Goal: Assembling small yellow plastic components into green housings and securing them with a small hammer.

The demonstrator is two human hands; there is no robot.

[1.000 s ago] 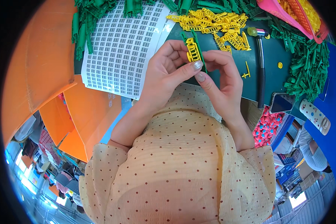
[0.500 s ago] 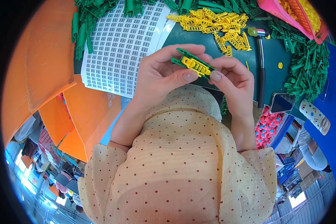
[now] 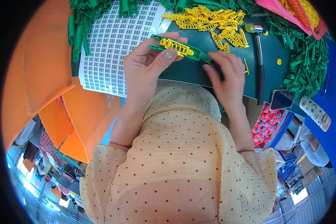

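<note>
My left hand (image 3: 143,65) is closed around a narrow green plastic part (image 3: 195,52), thumb on its near side. Inside its channel sits a yellow ladder-like plastic strip (image 3: 177,47), tilted down to the right. My right hand (image 3: 227,72) is at the part's tapered right end, index finger above and thumb below, in what looks like a light pinch. Just beyond my hands lies a pile of similar yellow strips (image 3: 212,18) on the dark green table (image 3: 190,72). Under my left hand's side spreads a white sheet printed with rows of small grey labels (image 3: 104,56).
Heaps of green parts (image 3: 306,67) lie right and far left (image 3: 87,15). A hammer (image 3: 260,71), a phone (image 3: 282,99) and a patterned white case (image 3: 314,112) are on the right. A pink basket (image 3: 304,16) stands far right; an orange panel (image 3: 37,67) rises left.
My left hand has moved left and slightly away with the green part, turning it so more of its length shows. My right hand has shifted a little left, its fingers now at the tapered end.
</note>
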